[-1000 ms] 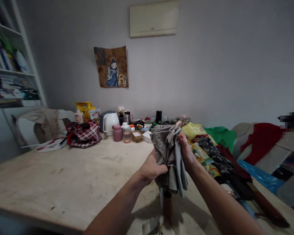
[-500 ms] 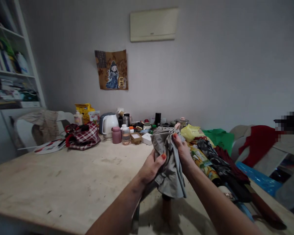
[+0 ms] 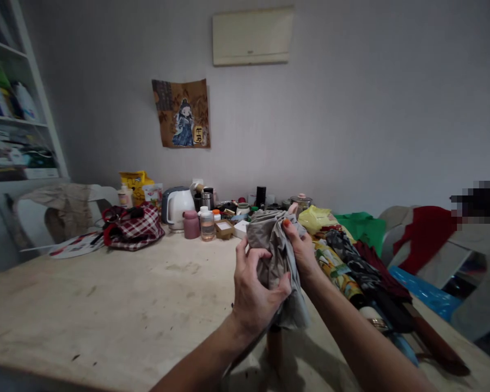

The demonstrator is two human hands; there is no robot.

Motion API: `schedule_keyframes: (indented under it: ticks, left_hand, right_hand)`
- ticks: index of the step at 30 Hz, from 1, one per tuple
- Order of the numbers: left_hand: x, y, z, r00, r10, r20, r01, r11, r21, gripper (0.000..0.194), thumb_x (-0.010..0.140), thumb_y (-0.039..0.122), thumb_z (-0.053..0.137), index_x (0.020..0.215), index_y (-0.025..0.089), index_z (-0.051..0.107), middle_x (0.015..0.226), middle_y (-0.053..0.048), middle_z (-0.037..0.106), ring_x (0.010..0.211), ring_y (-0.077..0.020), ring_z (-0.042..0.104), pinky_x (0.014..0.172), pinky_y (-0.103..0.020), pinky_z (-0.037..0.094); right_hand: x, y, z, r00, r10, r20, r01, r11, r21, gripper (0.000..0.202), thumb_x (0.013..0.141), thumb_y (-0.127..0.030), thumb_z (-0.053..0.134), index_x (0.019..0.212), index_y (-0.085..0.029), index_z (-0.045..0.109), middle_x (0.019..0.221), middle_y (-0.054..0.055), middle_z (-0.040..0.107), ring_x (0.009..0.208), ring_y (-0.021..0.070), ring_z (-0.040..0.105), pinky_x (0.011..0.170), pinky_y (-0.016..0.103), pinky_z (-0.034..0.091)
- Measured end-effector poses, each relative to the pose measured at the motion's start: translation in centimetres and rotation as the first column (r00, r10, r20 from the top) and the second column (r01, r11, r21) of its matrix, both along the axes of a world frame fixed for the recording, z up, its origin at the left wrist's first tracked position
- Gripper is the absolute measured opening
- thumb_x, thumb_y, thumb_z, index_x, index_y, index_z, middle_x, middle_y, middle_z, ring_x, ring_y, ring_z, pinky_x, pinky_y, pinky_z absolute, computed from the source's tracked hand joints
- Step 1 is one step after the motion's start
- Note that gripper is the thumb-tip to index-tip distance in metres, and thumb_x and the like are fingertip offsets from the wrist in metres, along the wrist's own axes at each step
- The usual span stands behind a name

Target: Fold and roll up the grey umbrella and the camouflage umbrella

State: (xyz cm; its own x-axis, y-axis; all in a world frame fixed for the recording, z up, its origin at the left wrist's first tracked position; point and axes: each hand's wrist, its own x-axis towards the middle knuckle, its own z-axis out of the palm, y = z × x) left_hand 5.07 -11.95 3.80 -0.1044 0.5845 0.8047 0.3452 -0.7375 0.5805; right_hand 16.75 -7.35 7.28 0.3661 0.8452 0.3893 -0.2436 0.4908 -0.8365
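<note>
A bunched grey folding umbrella (image 3: 283,261) is held upright over the table, its loose fabric in folds and a brown handle below. My left hand (image 3: 255,283) grips the near left side of the fabric, fingers curled and thumb pressing a fold. My right hand (image 3: 302,245) wraps round the upper right side, thumb on the cloth. Part of the fabric is hidden behind my left hand.
Several folded umbrellas (image 3: 343,272) lie at the right of the table (image 3: 106,294). At the back stand a kettle (image 3: 181,209), a pink jar (image 3: 191,225) and a bottle (image 3: 207,224). A plaid bag (image 3: 136,228) sits at the left.
My left hand has shifted its hold on the grey fabric, with its fingers now raised and curled over the front. My right hand stays at the upper right. The view has moved slightly.
</note>
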Motion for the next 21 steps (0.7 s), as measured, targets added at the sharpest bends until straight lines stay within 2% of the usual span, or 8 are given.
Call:
schedule_keyframes:
  ticks: [3,6,9,11,13,16,18,21]
  left_hand:
    - [-0.1,0.0,0.2,0.999,-0.030,-0.016,0.030,1.000,-0.003,0.033,0.065,0.012,0.064,0.094,0.020,0.053,0.103,-0.010,0.054,0.110,-0.0286,0.053,0.095,-0.040,0.044]
    - [-0.4,0.0,0.3,0.996,-0.064,-0.063,0.062,0.998,-0.033,0.015,0.068,0.013,0.060,0.077,0.021,0.052,0.087,-0.006,0.052,0.098,-0.0254,0.053,0.089,-0.036,0.044]
    - [-0.9,0.3,0.5,0.981,-0.194,0.017,0.194,0.972,-0.135,0.007,0.074,0.017,0.056,0.070,0.019,0.052,0.080,-0.003,0.047,0.081,-0.0185,0.051,0.076,-0.029,0.042]
    - [-1.2,0.7,0.6,0.913,-0.360,0.190,0.395,0.898,-0.196,0.011,0.077,0.021,0.054,0.068,0.019,0.048,0.075,0.000,0.043,0.068,-0.0132,0.045,0.065,-0.024,0.038]
    - [-1.5,1.2,0.6,0.760,-0.500,0.414,0.619,0.752,-0.228,0.016,0.076,0.026,0.055,0.068,0.020,0.043,0.067,0.003,0.038,0.057,-0.0099,0.035,0.055,-0.021,0.031]
    - [-1.5,1.7,0.6,0.521,-0.548,0.654,0.813,0.552,-0.185,0.027,0.073,0.035,0.061,0.072,0.020,0.039,0.061,0.006,0.034,0.051,-0.0077,0.030,0.049,-0.019,0.028]
    - [-1.5,1.8,0.7,0.464,-0.570,0.678,0.833,0.541,-0.115,0.035,0.074,0.045,0.066,0.082,0.020,0.044,0.069,0.004,0.046,0.057,-0.0082,0.042,0.054,-0.019,0.036]
    - [-1.4,1.5,0.9,0.516,-0.628,0.583,0.800,0.596,-0.067,0.058,0.066,0.055,0.078,0.103,0.021,0.048,0.102,-0.003,0.059,0.080,-0.0134,0.058,0.069,-0.022,0.046]
  right_hand:
    - [-0.2,-0.3,0.3,1.000,-0.016,0.013,0.016,1.000,-0.021,0.060,0.056,-0.065,0.079,0.090,-0.019,0.061,0.081,0.002,0.063,0.069,0.0173,0.056,0.069,0.030,0.050]
    - [-0.2,-0.6,0.4,1.000,-0.013,0.008,0.013,0.999,-0.031,0.061,0.056,-0.063,0.080,0.094,-0.020,0.059,0.080,0.001,0.062,0.067,0.0157,0.053,0.068,0.030,0.050]
    - [0.0,-0.4,0.1,1.000,-0.018,0.022,0.018,1.000,0.004,0.057,0.060,-0.061,0.079,0.093,-0.019,0.059,0.082,0.001,0.061,0.070,0.0150,0.054,0.071,0.029,0.049]
    - [0.3,-0.1,-0.1,0.999,-0.025,0.033,0.024,0.999,0.024,0.054,0.063,-0.060,0.078,0.093,-0.018,0.060,0.084,0.002,0.062,0.073,0.0164,0.056,0.074,0.030,0.050]
    - [0.5,0.2,-0.3,0.999,-0.030,0.031,0.029,0.999,0.024,0.055,0.064,-0.060,0.077,0.094,-0.017,0.061,0.085,0.003,0.063,0.077,0.0177,0.058,0.077,0.031,0.050]
    - [0.6,0.3,-0.3,0.999,-0.049,0.018,0.049,0.999,0.014,0.057,0.063,-0.059,0.078,0.095,-0.015,0.062,0.086,0.003,0.064,0.078,0.0170,0.059,0.078,0.030,0.049]
    - [0.5,0.1,-0.2,0.998,-0.062,0.019,0.062,0.998,0.007,0.059,0.061,-0.060,0.079,0.095,-0.015,0.062,0.085,0.003,0.064,0.076,0.0160,0.058,0.077,0.029,0.048]
    - [0.0,-0.6,0.2,0.993,-0.101,0.065,0.101,0.995,0.003,0.066,0.059,-0.063,0.078,0.100,-0.015,0.059,0.088,0.004,0.064,0.078,0.0170,0.058,0.077,0.030,0.049]
